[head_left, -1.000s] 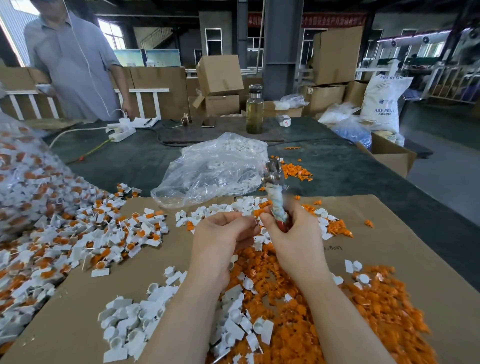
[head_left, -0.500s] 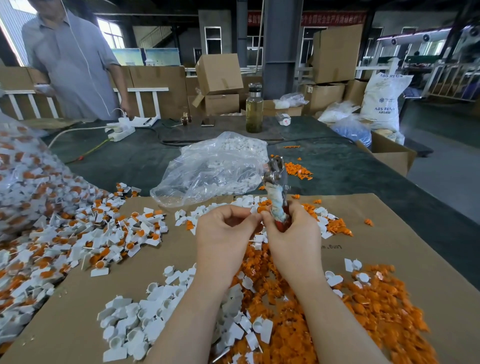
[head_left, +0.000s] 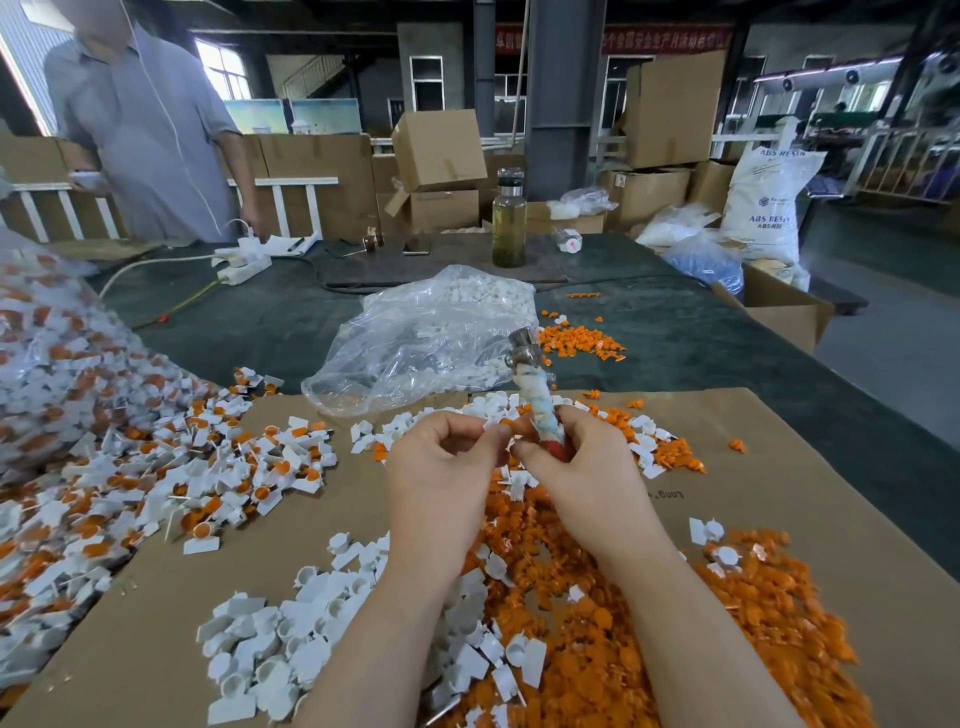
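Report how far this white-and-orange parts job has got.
Done: a heap of white pieces with orange inserts lies left on the cardboard. In hand: the left hand pinches a small piece; the right hand grips a wrapped tool. Left: loose white pieces, loose orange pieces, a bag of white ones.

Upright tape-wrapped tool (head_left: 536, 408), white piece (head_left: 493, 425) beside it
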